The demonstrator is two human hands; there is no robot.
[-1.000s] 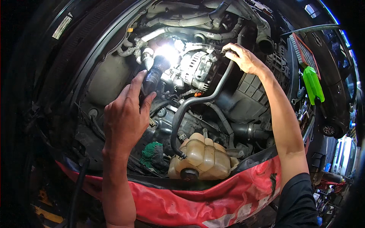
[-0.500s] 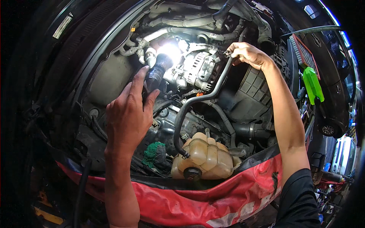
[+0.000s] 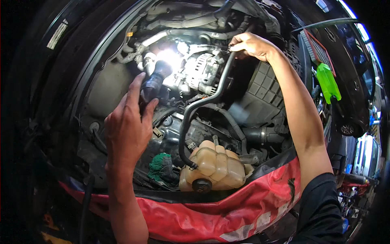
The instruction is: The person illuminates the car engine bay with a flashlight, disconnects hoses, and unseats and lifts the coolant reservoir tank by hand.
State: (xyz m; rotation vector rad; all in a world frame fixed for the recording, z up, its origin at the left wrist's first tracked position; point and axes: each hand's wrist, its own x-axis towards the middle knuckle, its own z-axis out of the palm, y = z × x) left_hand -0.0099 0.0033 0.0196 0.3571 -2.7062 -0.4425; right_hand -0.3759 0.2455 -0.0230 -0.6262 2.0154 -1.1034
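Observation:
Over the left side of an open engine bay, my left hand point(image 3: 132, 114) is closed around a dark flashlight point(image 3: 152, 84). Its beam throws a bright white glare on the engine parts ahead, washing out their detail. At the upper middle, my right hand point(image 3: 251, 46) pinches the upper end of a black rubber hose point(image 3: 222, 83). From there the hose bends down and left, its lower end attached to a yellowed plastic coolant tank point(image 3: 213, 164) with a black cap point(image 3: 202, 185). Between the two hands sits a ribbed metal alternator point(image 3: 202, 73), strongly lit.
A red fender cover point(image 3: 191, 215) drapes over the near edge of the bay. A green cloth point(image 3: 160, 166) lies left of the tank. To the right are a gridded black plastic box point(image 3: 266, 87), an orange-rimmed air filter point(image 3: 317, 49) and a bright green plastic piece point(image 3: 327, 83). Another car stands beyond.
The whole scene has shifted slightly left and up in view. Both hands keep their grips; the hose's upper end has moved little relative to the engine.

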